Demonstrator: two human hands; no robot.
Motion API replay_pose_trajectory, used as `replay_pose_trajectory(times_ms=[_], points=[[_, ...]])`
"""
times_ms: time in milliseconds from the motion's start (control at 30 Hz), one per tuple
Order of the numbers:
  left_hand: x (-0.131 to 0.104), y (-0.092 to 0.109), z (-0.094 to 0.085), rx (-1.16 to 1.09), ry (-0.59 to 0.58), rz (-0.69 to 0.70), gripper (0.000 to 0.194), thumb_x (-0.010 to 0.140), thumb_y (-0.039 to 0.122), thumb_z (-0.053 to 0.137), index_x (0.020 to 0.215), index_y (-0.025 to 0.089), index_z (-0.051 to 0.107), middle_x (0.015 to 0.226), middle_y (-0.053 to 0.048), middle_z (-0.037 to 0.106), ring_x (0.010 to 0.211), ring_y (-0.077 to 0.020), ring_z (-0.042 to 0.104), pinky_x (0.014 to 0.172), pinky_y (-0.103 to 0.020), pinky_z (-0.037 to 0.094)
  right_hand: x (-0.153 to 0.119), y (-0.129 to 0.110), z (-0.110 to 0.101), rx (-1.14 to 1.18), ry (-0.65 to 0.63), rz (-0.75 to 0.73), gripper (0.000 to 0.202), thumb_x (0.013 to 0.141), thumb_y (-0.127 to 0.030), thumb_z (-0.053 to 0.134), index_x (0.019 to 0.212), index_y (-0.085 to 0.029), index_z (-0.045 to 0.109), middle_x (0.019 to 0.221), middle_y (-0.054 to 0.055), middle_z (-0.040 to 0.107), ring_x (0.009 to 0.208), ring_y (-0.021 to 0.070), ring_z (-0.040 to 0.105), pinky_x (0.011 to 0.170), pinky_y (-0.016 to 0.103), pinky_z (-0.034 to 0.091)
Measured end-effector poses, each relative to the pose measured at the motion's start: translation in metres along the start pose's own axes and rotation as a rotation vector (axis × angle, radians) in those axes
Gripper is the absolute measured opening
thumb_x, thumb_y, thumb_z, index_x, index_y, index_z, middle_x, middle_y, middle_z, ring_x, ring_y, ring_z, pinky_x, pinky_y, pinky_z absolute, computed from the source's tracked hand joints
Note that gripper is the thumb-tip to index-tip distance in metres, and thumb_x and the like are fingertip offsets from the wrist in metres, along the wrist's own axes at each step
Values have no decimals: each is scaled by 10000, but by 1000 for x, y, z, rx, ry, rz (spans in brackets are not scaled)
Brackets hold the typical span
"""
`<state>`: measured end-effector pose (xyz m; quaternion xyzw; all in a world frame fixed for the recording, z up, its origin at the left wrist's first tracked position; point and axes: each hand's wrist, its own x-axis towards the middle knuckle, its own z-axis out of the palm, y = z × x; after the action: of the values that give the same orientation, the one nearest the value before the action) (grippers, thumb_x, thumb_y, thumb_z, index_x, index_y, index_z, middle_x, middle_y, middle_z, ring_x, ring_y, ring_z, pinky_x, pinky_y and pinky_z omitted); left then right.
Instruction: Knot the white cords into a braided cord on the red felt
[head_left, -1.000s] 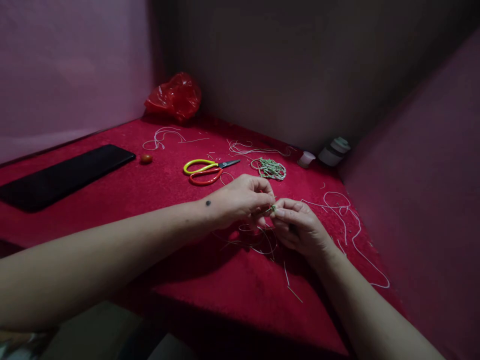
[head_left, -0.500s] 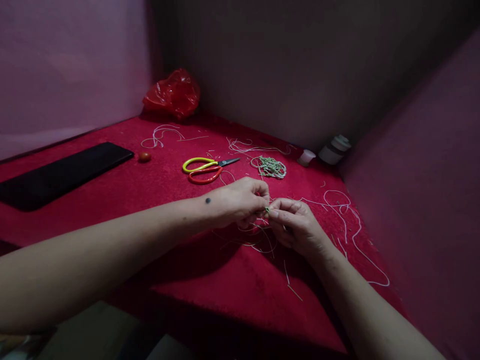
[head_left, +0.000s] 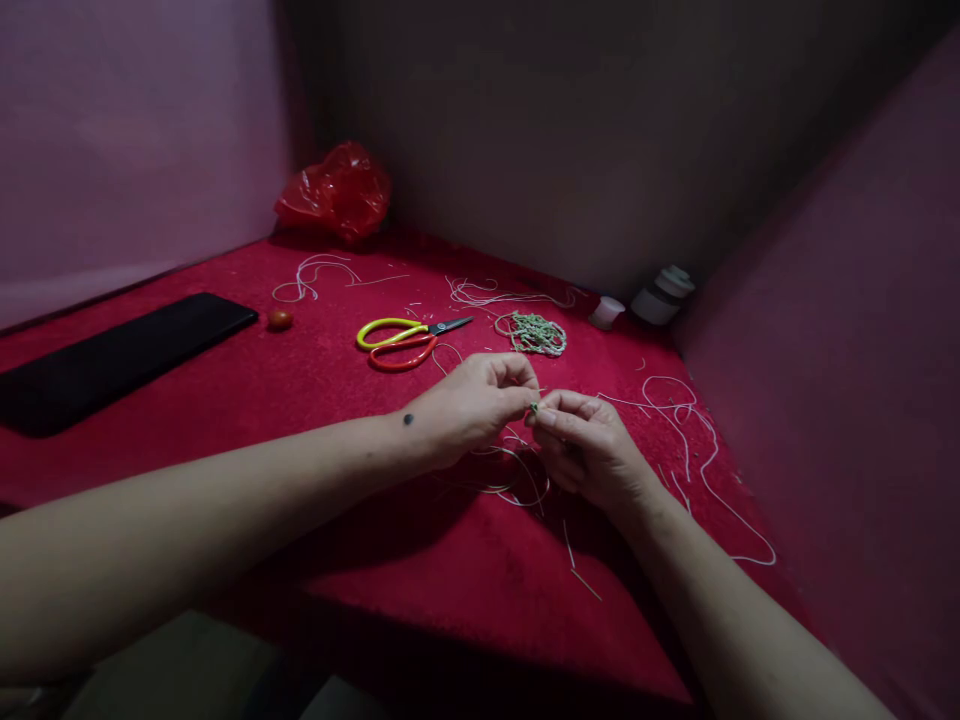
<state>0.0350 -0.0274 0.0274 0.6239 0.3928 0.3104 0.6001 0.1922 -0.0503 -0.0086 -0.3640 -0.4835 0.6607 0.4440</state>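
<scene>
My left hand (head_left: 480,405) and my right hand (head_left: 589,440) meet over the table, fingertips pinched together. Between them is a small green knotted cord (head_left: 533,408), mostly hidden by the fingers. Both hands grip it closely. Thin loops of pale cord (head_left: 517,498) lie on the red cloth just below the hands. Beyond the fingers rests a bundle of green and white braided cord (head_left: 536,333). To its left lie scissors (head_left: 405,342) with one yellow and one red handle, blades pointing right.
A long black flat object (head_left: 127,360) and a small reddish-brown round thing (head_left: 280,319) lie at left. Farther back sits a crumpled red plastic bag (head_left: 337,195). A small white cup (head_left: 606,312) and a white-capped bottle (head_left: 664,295) stand by the wall. Loose white thread (head_left: 709,465) trails at right.
The view has shifted slightly. My left fingers have lifted a little and their pose has changed around the green cord, while my right hand keeps its pinch.
</scene>
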Motion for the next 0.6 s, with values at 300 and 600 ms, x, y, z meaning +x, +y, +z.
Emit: replay_pose_trajectory(times_ms=[300, 600], points=[[1, -4, 3, -167, 10, 37, 77, 761, 214, 561, 738, 171, 501, 457, 93, 392, 331, -12, 253, 340, -171, 160, 0, 0, 1, 75, -4, -5, 136, 763, -248, 591, 681, -169, 515, 520, -76, 463, 284, 9, 253, 243, 144, 249], [5, -9, 4, -229, -30, 36, 109, 734, 236, 600, 808, 171, 555, 502, 80, 458, 312, -9, 267, 313, -172, 164, 1, 0, 2, 205, -31, -7, 137, 781, -282, 531, 692, -177, 524, 460, -82, 390, 288, 28, 184, 228, 155, 225]])
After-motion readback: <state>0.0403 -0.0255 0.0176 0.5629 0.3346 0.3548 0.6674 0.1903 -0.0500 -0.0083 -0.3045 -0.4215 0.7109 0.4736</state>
